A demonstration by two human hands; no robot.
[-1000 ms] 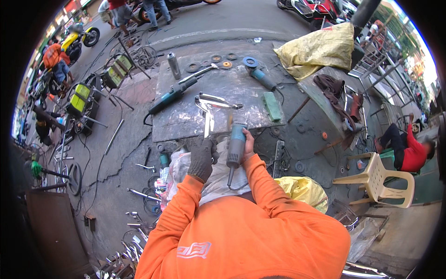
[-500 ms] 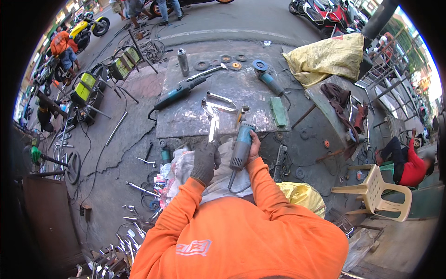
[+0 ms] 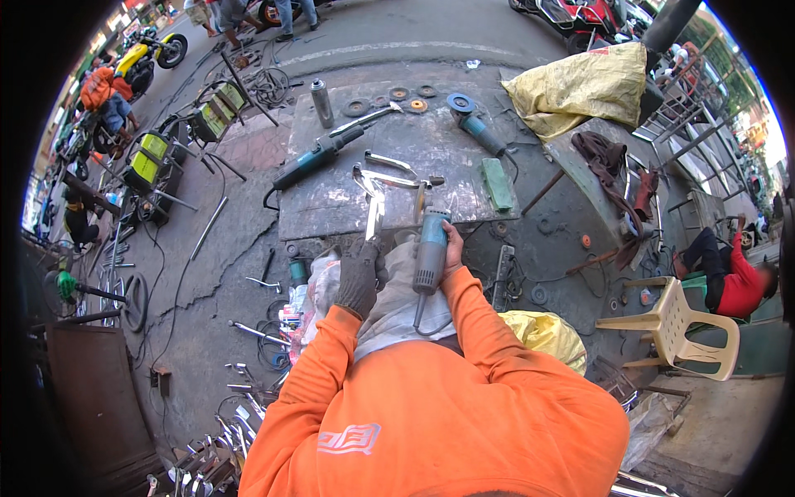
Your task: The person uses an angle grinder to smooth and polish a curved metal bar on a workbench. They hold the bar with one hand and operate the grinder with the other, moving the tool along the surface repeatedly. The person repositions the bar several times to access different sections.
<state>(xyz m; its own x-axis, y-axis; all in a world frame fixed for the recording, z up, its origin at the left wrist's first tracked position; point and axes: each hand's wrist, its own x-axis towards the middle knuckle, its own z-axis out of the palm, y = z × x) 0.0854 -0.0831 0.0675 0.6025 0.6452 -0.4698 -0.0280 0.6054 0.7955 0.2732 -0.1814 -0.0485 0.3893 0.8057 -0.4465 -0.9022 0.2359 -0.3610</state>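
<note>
My left hand (image 3: 359,275), in a dark grey glove, is closed around the lower end of a shiny bent metal piece (image 3: 375,217). The piece reaches forward over the table's near edge. My bare right hand (image 3: 453,250) grips a teal and grey angle grinder (image 3: 431,253) from its right side. The grinder stands nearly upright in view, its disc (image 3: 421,199) edge-on and apart from the metal piece. Another shiny metal strip (image 3: 391,159) lies just beyond. A second grinder (image 3: 319,157) rests to the left, and one with a blue disc (image 3: 476,131) lies at the right.
The worn metal-topped table (image 3: 331,219) also bears a spray can (image 3: 321,103), several round discs (image 3: 399,94) and a green block (image 3: 497,184). A yellow sack (image 3: 580,87) covers a side table. A plastic chair (image 3: 675,327) stands at right; metal scraps (image 3: 207,460) lie lower left.
My right hand has tipped the grinder more upright, its body shifting slightly away from me. The left hand keeps hold of the metal piece and has hardly moved.
</note>
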